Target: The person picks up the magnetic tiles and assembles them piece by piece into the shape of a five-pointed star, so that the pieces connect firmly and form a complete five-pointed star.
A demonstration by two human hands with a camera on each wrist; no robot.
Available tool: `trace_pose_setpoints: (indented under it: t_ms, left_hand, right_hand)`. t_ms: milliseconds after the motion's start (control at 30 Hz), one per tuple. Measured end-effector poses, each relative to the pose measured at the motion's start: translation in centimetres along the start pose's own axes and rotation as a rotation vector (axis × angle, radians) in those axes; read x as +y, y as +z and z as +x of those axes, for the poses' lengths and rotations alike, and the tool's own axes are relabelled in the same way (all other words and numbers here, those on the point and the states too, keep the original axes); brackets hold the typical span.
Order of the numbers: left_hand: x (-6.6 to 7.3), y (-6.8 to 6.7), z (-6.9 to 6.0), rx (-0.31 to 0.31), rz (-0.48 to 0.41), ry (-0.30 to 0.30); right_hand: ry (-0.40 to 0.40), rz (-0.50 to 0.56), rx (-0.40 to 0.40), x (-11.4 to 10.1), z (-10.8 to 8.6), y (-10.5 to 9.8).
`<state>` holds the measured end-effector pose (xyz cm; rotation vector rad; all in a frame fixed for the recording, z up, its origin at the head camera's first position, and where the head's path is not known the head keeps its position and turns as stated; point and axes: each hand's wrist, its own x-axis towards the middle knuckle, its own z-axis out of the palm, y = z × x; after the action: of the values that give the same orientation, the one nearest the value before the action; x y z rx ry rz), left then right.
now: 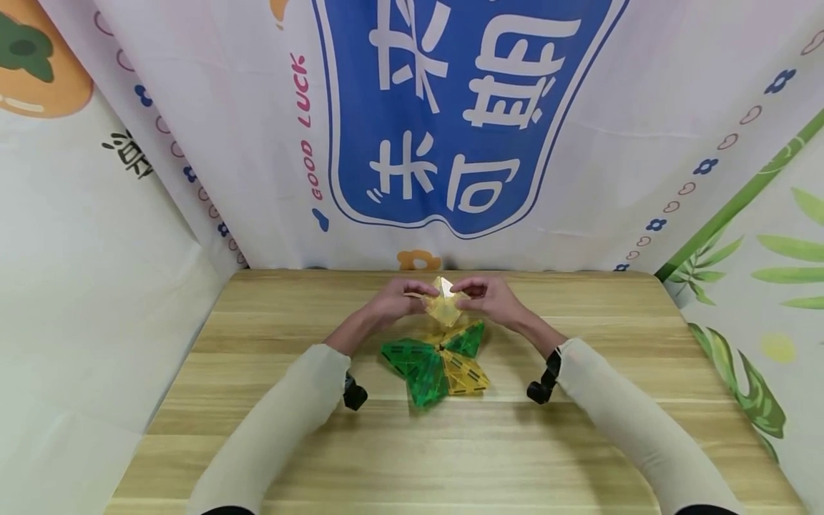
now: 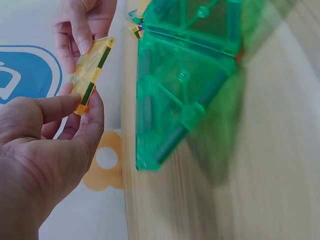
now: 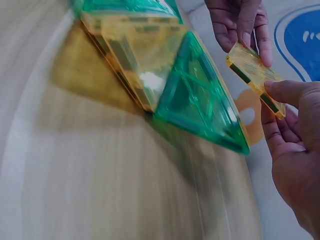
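Observation:
Between both hands, above the far part of the table, is a clear yellow magnetic tile piece (image 1: 444, 309) with dark magnet strips along its edge. My left hand (image 1: 395, 300) pinches one side of it between thumb and fingers. From the opposite side my right hand (image 1: 496, 300) pinches it too. Just nearer to me stands a star-like build of magnetic tiles, with green tiles (image 1: 425, 383) and yellow tiles (image 1: 466, 375) meeting at a raised centre. In the left wrist view, a green triangular tile (image 2: 175, 100) fills the middle. The held piece is apart from the build.
The wooden table (image 1: 290, 458) ends at a printed cloth backdrop (image 1: 270, 236) close behind the hands. Cloth also hangs along the left and right sides. A small black wrist camera (image 1: 354, 393) sits by the left cuff, another black camera (image 1: 541, 390) by the right.

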<state>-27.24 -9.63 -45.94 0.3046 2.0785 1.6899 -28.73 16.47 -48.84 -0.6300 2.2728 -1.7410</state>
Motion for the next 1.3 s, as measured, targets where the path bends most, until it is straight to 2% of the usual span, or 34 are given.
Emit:
trace_pose_setpoints:
  t_ms: [167, 367, 433, 633, 900, 1300]
  left_hand:
    - [-0.4, -0.7, -1.5, 0.001, 0.062, -0.004]
    - [-1.4, -1.1, -2.4, 0.008, 0.12, 0.0]
    - [-1.7, -1.1, -2.6, 0.011, 0.11, -0.01]
    - [-2.6, -0.8, -2.8, 0.019, 0.015, -0.063]
    - [-3.2, -0.9, -3.1, 0.011, -0.022, -0.074]
    - [-4.5, -1.2, -2.7, 0.008, 0.035, -0.041]
  right_hand:
    - [-0.018, -0.011, -0.042, -0.4, 0.0, 1.0]
    - [-0.023, -0.014, -0.095, 0.0, 0.0, 1.9]
    - [-0.021, -0.02, -0.108, 0.2, 0.1, 2.2]
    - [-0.03, -0.066, -0.146, 0.5, 0.2, 2.4]
    - [-0.061, -0.216, -0.172, 0.4, 0.6, 2.5]
    - [-0.007, -0.202, -0.221, 0.6, 1.1, 2.6]
